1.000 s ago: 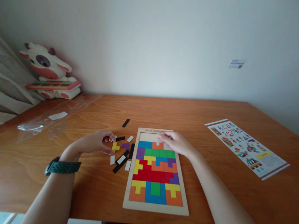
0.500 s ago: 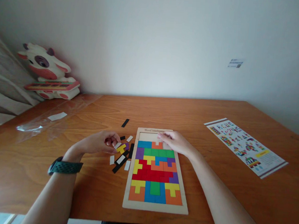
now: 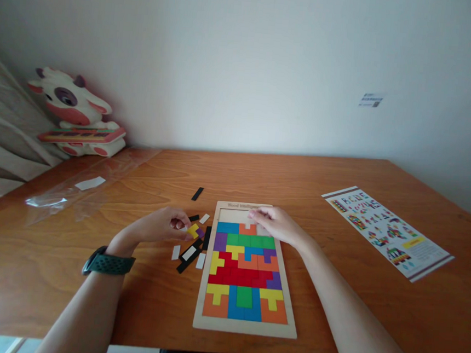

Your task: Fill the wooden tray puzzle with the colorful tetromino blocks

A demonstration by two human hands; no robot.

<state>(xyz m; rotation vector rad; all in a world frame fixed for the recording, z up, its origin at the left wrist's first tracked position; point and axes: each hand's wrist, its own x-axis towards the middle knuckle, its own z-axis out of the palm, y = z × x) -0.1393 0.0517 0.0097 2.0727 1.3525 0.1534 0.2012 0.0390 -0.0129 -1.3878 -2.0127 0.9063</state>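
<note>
A wooden puzzle board lies on the table, mostly filled with coloured block pieces. My left hand is curled left of the board and pinches a yellow puzzle piece just above a purple piece. Loose black and white pieces lie scattered around it. My right hand rests on the board's upper part, fingers bent and pressing a pale piece near the bare top row. A dark watch sits on my left wrist.
A printed colour leaflet lies at the right. A cow-shaped toy stands at the far left corner by the wall. Crumpled clear plastic wrap with a white slip lies left. A lone black piece lies beyond the board.
My left hand has picked up the yellow piece from the table and moved it a little right toward the board. My right hand has stayed in place.
</note>
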